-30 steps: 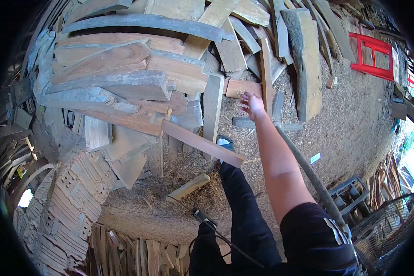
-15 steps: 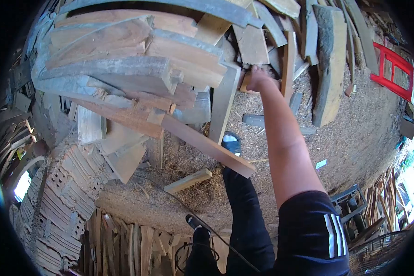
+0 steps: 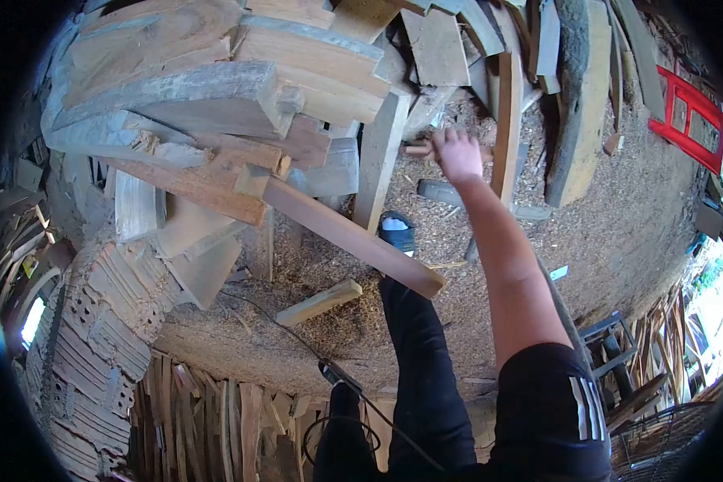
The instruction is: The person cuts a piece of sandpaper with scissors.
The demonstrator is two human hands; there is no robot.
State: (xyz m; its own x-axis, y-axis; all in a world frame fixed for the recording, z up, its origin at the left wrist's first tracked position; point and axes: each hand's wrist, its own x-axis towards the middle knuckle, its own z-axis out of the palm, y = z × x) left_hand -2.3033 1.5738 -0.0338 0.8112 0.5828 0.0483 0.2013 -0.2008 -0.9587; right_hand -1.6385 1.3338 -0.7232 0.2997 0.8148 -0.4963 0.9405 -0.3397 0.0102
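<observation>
My right hand (image 3: 458,153) has pulled back from the woodpile (image 3: 241,96), now apparently gripping a short wood piece (image 3: 416,149) at its nine o'clock; left hand unseen.

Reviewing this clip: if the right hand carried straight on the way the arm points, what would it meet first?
The right hand, closed on a small wood block, points up into the lumber pile. It would probably first meet the leaning grey plank just beyond the fingers, though depth is unclear.

Wood block (image 3: 419,149) matt, rough; plank pile (image 3: 217,104) weathered grey wood.
</observation>
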